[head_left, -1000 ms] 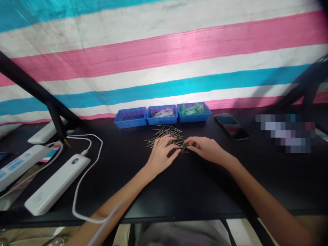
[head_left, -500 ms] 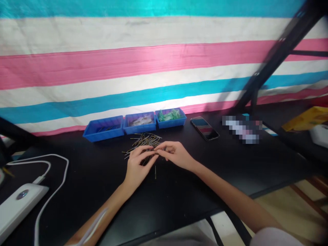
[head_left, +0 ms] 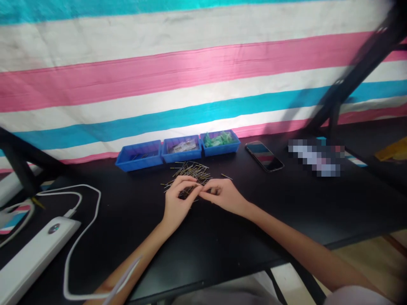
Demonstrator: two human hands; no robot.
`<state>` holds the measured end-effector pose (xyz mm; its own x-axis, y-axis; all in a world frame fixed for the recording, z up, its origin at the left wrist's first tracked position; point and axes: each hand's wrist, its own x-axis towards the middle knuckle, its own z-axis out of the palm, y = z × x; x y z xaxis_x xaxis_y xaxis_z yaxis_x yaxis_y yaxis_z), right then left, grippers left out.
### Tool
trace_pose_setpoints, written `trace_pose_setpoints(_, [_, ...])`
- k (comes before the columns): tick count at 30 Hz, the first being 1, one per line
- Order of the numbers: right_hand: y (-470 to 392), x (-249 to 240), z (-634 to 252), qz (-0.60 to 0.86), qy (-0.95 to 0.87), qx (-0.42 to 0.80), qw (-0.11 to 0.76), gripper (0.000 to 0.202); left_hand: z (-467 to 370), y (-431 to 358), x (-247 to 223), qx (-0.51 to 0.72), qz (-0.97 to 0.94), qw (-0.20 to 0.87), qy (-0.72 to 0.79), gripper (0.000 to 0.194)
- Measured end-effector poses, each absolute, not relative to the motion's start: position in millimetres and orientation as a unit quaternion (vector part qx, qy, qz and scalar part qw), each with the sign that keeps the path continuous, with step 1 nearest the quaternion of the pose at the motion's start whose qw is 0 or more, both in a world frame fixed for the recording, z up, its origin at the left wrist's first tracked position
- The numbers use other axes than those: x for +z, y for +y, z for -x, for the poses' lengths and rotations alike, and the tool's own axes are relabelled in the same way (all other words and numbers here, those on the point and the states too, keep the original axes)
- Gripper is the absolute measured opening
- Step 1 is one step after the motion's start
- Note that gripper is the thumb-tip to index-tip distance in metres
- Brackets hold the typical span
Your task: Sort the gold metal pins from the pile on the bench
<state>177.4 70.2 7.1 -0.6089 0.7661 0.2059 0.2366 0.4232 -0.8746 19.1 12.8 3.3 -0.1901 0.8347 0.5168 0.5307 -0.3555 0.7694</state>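
My left hand (head_left: 175, 206) is closed in a pinch, thumb and fingertips meeting just in front of a heap of thin metal pins (head_left: 192, 170) with gold and silver parts. Touching it tip to tip, my right hand (head_left: 228, 195) pinches as well, its other fingers curled in. Whatever lies between the fingertips is too small and too covered to name. Part of the heap is hidden behind my left hand. One loose pin (head_left: 227, 176) lies apart, just beyond my right hand.
Behind the heap stand three blue bins: one with a few dark thin pieces (head_left: 139, 156), one with clear plastic bits (head_left: 182, 148), one with green bits (head_left: 220, 143). A phone (head_left: 264, 156) lies to the right. A white power bank (head_left: 41, 254) and cable (head_left: 97, 203) are at left.
The view has swung left, so everything sits farther right. The single pin in front of my hands no longer shows there; a loose pin now shows beyond my right hand. Both hands stay pinched together.
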Motion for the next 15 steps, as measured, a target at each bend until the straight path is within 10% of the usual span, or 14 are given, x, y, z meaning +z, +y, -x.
trace_pose_setpoints(15, [87.8,16.1,-191.1,0.423,-0.822,0.197,0.326,0.016,37.3,36.5,1.2,0.626,-0.421,0.174,0.634,0.024])
